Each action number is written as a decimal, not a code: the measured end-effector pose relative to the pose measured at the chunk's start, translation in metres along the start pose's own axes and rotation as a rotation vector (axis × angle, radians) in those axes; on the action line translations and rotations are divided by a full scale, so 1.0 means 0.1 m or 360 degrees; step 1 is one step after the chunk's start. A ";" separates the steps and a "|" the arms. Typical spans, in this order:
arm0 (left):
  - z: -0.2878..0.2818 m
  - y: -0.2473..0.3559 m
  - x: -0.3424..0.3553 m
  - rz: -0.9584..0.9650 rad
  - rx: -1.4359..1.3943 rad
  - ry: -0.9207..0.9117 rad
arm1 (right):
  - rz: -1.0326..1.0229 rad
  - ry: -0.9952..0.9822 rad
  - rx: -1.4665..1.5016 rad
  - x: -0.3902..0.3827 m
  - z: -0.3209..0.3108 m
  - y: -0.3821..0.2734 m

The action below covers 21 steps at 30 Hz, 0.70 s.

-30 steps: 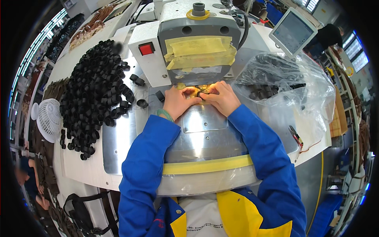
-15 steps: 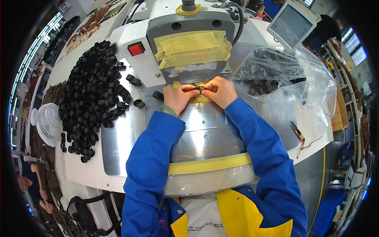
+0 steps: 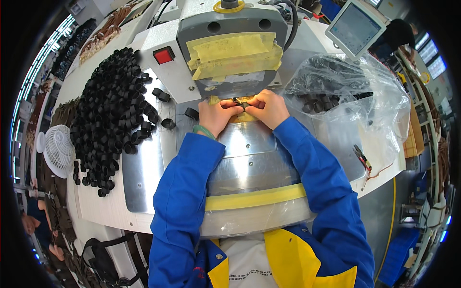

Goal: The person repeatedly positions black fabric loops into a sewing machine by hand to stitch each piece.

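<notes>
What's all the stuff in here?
Rings: many, black, heaped left
Machine: one, grey-white, top middle
Switch: one, red, machine's left
Tape: several, yellow, machine, near edge
Screen: one, white-framed, upper right
Plastic bag: one, clear, right
Tool: one, red-black, right
Fan: one, white, left
Bag: one, black, lower left
Table: one, white, middle
People: at least two, dark-clothed, edges
Piece: one, dark, centre
Sleeves: two, blue, below
Left hand, right hand: one each, bare, at piece

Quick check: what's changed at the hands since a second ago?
The left hand and right hand have edged slightly forward, toward the machine head; some apparent shift is the camera's own. No visible grasp or release: both hands' fingertips stay at the small dark piece. The pile of black rings and the pliers stayed put.
</notes>
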<state>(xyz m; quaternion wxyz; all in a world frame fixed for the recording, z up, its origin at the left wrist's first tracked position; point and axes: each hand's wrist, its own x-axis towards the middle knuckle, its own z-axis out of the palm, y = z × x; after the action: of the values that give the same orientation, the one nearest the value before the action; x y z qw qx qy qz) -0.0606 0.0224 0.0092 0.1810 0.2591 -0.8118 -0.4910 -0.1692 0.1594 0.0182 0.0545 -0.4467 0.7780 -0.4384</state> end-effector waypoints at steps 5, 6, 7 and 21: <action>-0.04 -0.03 -0.01 0.0060 0.0040 -0.0004 | -0.0006 -0.0003 -0.0040 0.01 0.03 0.00; -0.04 -0.03 -0.01 0.0021 -0.0122 -0.0020 | -0.0081 0.0035 -0.0062 0.01 0.04 0.00; -0.04 -0.04 -0.01 0.0020 -0.0119 -0.0026 | -0.0160 0.0071 -0.0082 0.01 0.05 0.00; -0.02 -0.02 0.00 0.0078 -0.0025 0.0040 | -0.0045 0.0042 -0.0077 0.00 0.06 0.01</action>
<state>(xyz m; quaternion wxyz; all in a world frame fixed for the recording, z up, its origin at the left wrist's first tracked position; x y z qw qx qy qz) -0.0592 0.0203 0.0081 0.2054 0.2438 -0.8117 -0.4895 -0.1674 0.1561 0.0140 0.0271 -0.4529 0.7828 -0.4260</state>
